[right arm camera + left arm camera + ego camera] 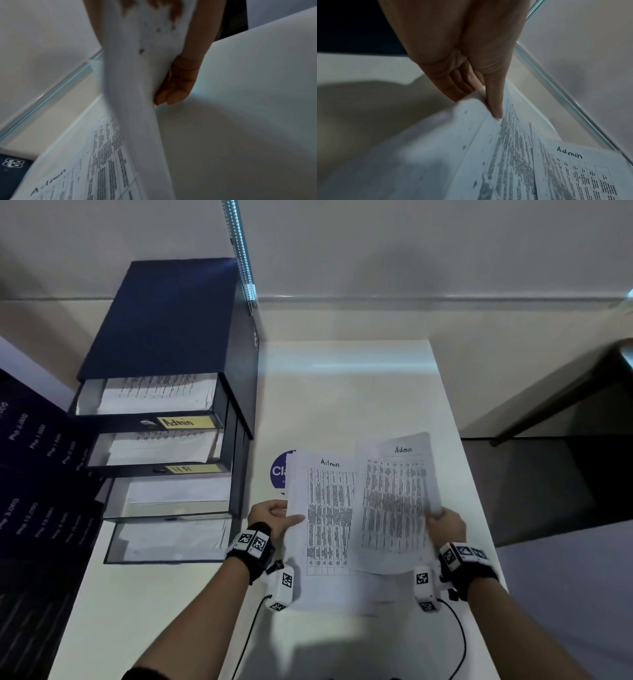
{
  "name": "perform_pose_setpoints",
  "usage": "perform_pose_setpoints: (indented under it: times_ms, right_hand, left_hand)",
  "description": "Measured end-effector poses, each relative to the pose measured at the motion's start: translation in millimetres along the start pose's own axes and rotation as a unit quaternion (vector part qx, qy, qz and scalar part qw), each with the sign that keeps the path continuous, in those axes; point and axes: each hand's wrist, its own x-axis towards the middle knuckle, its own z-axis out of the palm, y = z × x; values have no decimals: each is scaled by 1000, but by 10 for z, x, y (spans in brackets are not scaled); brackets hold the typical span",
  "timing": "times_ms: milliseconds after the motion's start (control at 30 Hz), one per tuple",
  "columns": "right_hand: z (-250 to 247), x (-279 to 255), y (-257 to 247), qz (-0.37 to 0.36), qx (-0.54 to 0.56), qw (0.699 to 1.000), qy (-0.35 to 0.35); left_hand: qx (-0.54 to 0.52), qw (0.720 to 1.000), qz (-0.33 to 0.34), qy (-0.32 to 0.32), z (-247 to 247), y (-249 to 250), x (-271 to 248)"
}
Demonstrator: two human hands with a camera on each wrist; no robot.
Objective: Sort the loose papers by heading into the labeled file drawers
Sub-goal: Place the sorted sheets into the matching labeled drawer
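Two printed sheets headed "Admin" are held up side by side above the white table. My left hand [274,517] pinches the left sheet [329,515] at its left edge, thumb on top [494,105]. My right hand [445,525] grips the right sheet [397,501] at its right edge, with fingers [173,94] behind the paper. More white paper [325,590] lies flat on the table under them. The dark blue file cabinet [171,320] stands at the left with several drawers pulled out; the top drawer is labelled "Admin" [181,422], the second "HR" [191,469]. All of them hold papers.
A round blue sticker [279,470] shows on the table [359,392] behind the left sheet. A dark board with white printed figures [37,474] leans at the far left. A dark bench or table [565,398] stands beyond the table's right edge. Cables [459,638] trail from the wrist cameras.
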Motion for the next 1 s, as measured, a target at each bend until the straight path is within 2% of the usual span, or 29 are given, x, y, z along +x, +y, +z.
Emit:
perform_pose_setpoints:
  times_ms: [167, 333, 467, 567, 633, 767, 867, 1000]
  right_hand:
    - [42, -99, 52, -19, 18, 996, -82]
    - [267, -394, -169, -54, 74, 995, -45]
    - [398, -452, -283, -12, 92, 995, -42]
    - [382, -425, -270, 33, 78, 994, -73]
    - [351, -375, -197, 48, 66, 994, -75]
    - [276, -267, -12, 54, 48, 996, -44]
    - [199, -197, 129, 60, 52, 996, -27]
    - [175, -162, 191, 52, 54, 997, -23]
  left_hand:
    - [12, 999, 32, 32, 116, 43, -81]
    - [84, 990, 103, -52, 334, 210, -286]
    - [140, 981, 126, -52, 524, 266, -398]
    - [134, 978, 154, -47, 572, 298, -418]
    - [109, 982, 147, -47, 542, 305, -395]
    - [61, 989, 131, 31, 426, 281, -314]
    - [66, 988, 109, 87, 319, 299, -232]
    - [98, 985, 88, 113, 268, 278, -158]
